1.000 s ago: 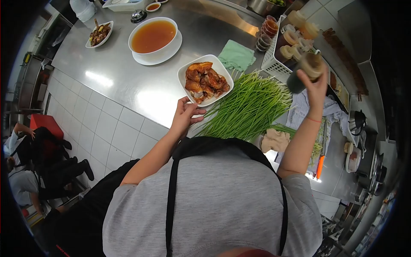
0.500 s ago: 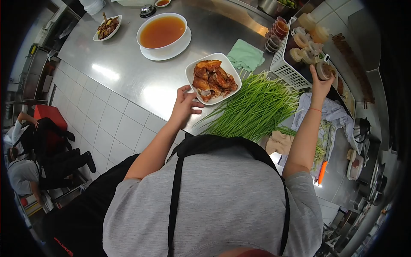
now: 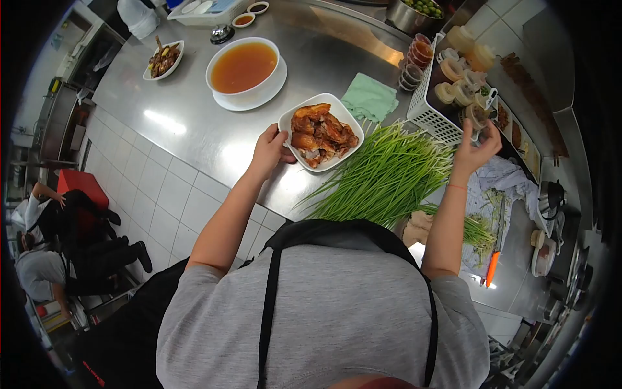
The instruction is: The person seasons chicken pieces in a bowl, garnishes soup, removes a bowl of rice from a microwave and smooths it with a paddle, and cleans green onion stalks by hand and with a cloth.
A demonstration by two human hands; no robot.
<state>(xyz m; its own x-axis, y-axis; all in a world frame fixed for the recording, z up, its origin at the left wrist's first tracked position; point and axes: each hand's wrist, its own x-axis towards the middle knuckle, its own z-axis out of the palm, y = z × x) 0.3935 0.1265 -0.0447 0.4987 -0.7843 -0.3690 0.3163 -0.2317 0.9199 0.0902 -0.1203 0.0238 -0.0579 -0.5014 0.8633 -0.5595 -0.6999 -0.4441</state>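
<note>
My left hand (image 3: 271,153) grips the left rim of a square white bowl (image 3: 355,148), its thumb near the edge and some fingers hidden below. Browned, chopped roast meat (image 3: 322,135) fills the bowl, which is beside a large bunch of green chives (image 3: 382,175). My right hand (image 3: 478,150) is at the near end of a white plastic basket (image 3: 435,120), fingers apart. Just beyond its fingertips stands a squeeze bottle (image 3: 476,115) with a brownish top, among several other sauce bottles (image 3: 463,91).
A bowl of orange-brown soup (image 3: 243,68) stands on a white plate; a small dish of food (image 3: 163,60) is farther left. A green cloth (image 3: 369,97) and stacked sauce cups (image 3: 414,61) are near the basket. An orange-handled knife (image 3: 492,267) lies at right. Two people sit at far left.
My right hand has let go of the squeeze bottle, now lower among the others in the basket, and drawn back. My left hand has closed on the bowl's rim.
</note>
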